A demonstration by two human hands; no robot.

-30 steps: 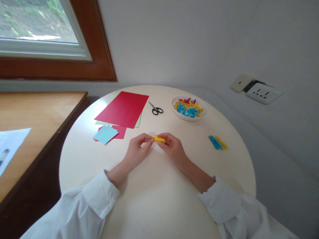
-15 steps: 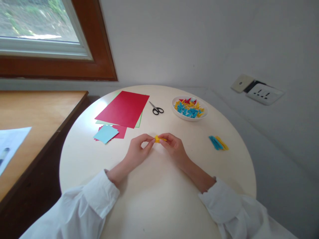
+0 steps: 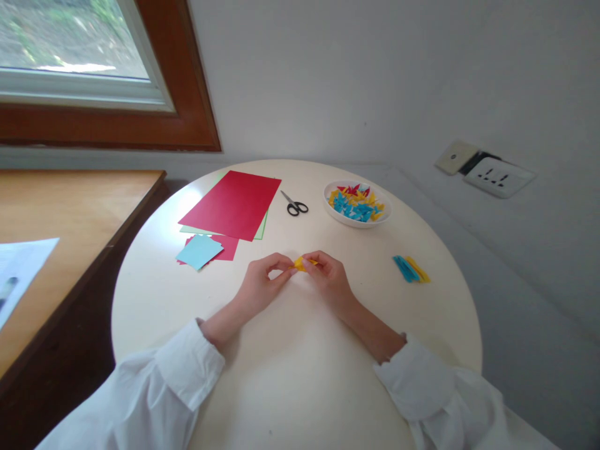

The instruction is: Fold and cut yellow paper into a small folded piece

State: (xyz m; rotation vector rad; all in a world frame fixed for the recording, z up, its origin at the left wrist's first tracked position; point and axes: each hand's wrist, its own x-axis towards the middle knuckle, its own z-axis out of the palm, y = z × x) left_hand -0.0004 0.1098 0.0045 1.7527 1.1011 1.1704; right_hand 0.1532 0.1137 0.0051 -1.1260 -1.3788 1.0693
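Between both hands, above the middle of the round table, is a small folded yellow paper (image 3: pixel 300 264). My left hand (image 3: pixel 263 279) pinches its left end between thumb and index finger. The thumb and index finger of my right hand (image 3: pixel 330 279) close on its right side and cover part of it. How the paper is folded is too small to make out. Several folded paper cranes in blue, yellow and red lie in a white dish (image 3: pixel 359 223) behind my right hand.
Red and green sheets (image 3: pixel 232 205) lie at the back left, with small blue and red squares (image 3: pixel 200 251) in front. Black-handled scissors (image 3: pixel 295 206) rest near the dish. Folded blue and yellow strips (image 3: pixel 411 269) lie at the right of the white table (image 3: pixel 290 375).
The yellow paper has turned and shifted slightly right in my fingers, and its visible shape looks more pointed. My left fingertips have moved a little right. Everything else stays put.
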